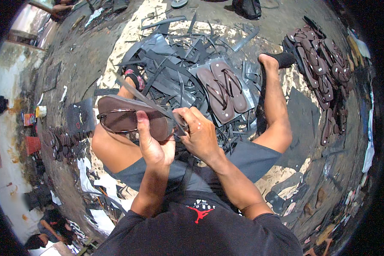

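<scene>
My left hand is closed around the heel end of a brown flip-flop, thumb lying on its footbed. The sandal has a glossy dark strap and is held tilted over my lap. A thin dark strip runs along the sole's far edge toward my right hand. Curled at the heel edge, my right hand grips a small dark piece, mostly hidden by the fingers; whether it is a blade or the strip's end, I cannot tell. Beyond it, a pair of brown flip-flops lies side by side on a grey sheet.
Dark rubber offcuts heap between my legs. At the right lies a large pile of brown flip-flops, with a flat black sheet nearer me. More small brown sandals or soles sit at the left. A black bag stands far ahead.
</scene>
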Tool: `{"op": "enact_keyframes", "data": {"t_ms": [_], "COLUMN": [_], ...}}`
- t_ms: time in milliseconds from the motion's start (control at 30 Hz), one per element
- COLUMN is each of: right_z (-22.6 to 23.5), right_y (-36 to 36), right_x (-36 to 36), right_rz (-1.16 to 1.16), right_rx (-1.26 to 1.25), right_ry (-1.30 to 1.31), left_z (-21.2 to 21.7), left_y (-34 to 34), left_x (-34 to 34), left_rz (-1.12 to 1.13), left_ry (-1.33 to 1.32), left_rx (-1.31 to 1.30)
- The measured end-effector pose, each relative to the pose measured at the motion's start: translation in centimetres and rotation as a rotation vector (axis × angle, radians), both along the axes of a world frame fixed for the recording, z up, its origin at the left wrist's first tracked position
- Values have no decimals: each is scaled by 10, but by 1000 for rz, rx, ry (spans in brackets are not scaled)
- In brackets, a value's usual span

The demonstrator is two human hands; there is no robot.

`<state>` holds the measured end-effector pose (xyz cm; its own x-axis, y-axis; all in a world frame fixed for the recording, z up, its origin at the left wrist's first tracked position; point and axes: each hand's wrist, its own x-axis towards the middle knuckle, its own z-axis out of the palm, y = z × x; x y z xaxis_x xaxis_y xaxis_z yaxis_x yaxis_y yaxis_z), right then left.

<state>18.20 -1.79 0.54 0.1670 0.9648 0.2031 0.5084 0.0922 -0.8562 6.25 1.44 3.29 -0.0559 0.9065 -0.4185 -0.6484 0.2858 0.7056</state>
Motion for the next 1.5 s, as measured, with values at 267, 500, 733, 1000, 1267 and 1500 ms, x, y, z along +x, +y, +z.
{"op": "enact_keyframes", "data": {"t_ms": [267,500,733,1000,1267,1500], "right_z": [43,24,-4,-16,15,-26], "right_y": [-3,-31,27,-42,-113,-132], "right_x": [36,37,2,139,188,143], "right_rz": [465,399,250,-520,-630,-484], "right_rx": [-253,-393,-374,-246,-35,-408], "right_ry": [-43,-221,662,1018,807,657], "left_z": [-25,-49,-40,-111,-279,-228], "left_y": [-20,-43,-32,25,59,72], "left_x": [-20,-41,-46,36,112,159], "left_rz": [-99,-75,-252,-702,-704,-497], "left_ry": [12,87,205,273,687,952], "left_rx": [85,-50,79,-96,-124,-145]}}
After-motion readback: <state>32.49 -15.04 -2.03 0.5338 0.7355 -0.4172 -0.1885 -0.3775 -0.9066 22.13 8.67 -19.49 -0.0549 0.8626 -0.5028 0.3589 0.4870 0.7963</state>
